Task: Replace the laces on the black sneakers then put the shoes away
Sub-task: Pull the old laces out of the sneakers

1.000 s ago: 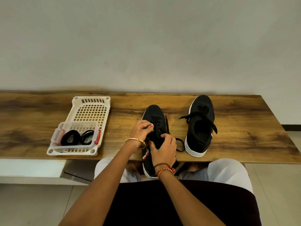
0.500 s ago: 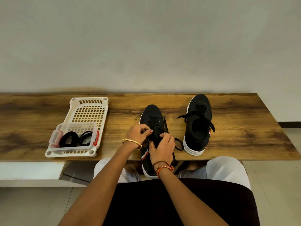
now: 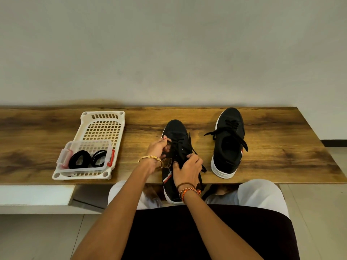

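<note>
Two black sneakers with white soles are on the wooden table [image 3: 272, 147]. The near sneaker [image 3: 175, 131] hangs over the front edge, heel toward me. My left hand [image 3: 157, 148] pinches its black lace at the left eyelets. My right hand [image 3: 188, 168] grips the shoe's tongue and lace area from the right. A loose lace end [image 3: 189, 139] trails beside it. The other sneaker [image 3: 228, 141] stands to the right, its lace loose and spread. Two coiled black laces [image 3: 86, 159] lie in a small clear box [image 3: 65, 156].
The clear box sits inside a white perforated plastic tray [image 3: 102, 126] at the table's left. A plain wall rises right behind the table. My knees in white trousers are under the front edge. Tiled floor lies below.
My left hand has shifted a little up and away along the shoe's left side, and my right hand's fingers have moved up onto the lace. The sneakers stay in place.
</note>
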